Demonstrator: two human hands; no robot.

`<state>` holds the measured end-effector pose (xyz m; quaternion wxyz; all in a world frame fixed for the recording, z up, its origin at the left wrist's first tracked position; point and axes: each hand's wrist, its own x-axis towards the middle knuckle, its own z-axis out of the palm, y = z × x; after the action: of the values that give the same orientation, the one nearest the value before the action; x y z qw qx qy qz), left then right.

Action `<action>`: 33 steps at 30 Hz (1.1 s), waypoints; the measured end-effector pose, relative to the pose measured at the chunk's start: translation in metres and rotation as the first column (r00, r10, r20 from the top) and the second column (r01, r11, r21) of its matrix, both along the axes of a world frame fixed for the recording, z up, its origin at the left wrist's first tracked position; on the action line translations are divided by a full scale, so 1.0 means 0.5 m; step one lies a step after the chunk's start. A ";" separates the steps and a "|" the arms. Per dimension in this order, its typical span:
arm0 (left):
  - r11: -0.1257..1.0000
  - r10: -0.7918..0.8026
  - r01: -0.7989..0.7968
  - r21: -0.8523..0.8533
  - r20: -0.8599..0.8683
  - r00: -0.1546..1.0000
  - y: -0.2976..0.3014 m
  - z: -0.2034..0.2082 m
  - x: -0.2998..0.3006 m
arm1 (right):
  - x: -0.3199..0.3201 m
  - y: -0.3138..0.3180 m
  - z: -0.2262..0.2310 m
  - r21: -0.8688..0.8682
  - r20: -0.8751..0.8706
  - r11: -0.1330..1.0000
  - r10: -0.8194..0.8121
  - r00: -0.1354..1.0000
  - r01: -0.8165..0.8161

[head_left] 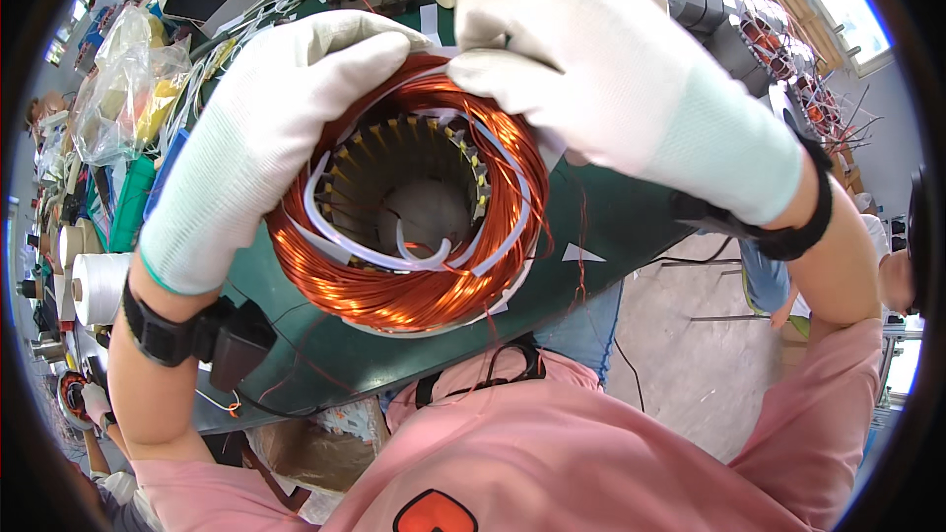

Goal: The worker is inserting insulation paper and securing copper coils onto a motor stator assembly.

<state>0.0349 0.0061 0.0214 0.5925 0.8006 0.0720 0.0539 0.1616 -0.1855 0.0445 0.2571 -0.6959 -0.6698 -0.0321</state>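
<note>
A round motor stator (409, 202) with shiny copper wire coils and white insulating sleeves is held up close above a dark green table (611, 212). My left hand (251, 138), in a white glove, grips the stator's left and top rim. My right hand (611, 79), also gloved in white, pinches the copper winding at the top right edge. Both wrists wear black straps. The stator's slotted metal core shows through the middle.
Clear plastic bags (128, 79) and spools of white cord (99, 286) lie at the left. More stators with dark cores (709, 0) stand at the back right. Tools and a phone (197, 0) clutter the far table. Another person sits at the right edge (887, 266).
</note>
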 end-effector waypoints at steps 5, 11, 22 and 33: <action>0.992 -0.009 0.007 -0.129 -0.008 1.000 -0.007 0.000 -0.010 | -0.024 -0.012 0.051 -0.360 -0.292 0.920 -0.270 0.918 0.156; 0.988 0.075 -0.074 -0.134 0.000 0.997 -0.011 0.005 -0.013 | 0.014 0.015 0.015 -0.336 -0.065 0.942 -0.026 0.998 0.003; 0.995 -0.090 0.094 0.038 -0.091 0.992 0.008 0.025 0.015 | -0.016 -0.015 0.120 -0.437 -0.363 0.899 -0.165 0.917 -0.011; 0.940 -0.013 0.021 0.341 -0.027 1.000 -0.017 0.024 0.010 | -0.036 -0.016 0.037 -0.325 -0.351 0.924 -0.315 0.881 0.201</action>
<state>0.0397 -0.0022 0.0334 0.4446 0.8921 0.0619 0.0510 0.1435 -0.1937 0.0630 0.2803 -0.8007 -0.5014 0.1700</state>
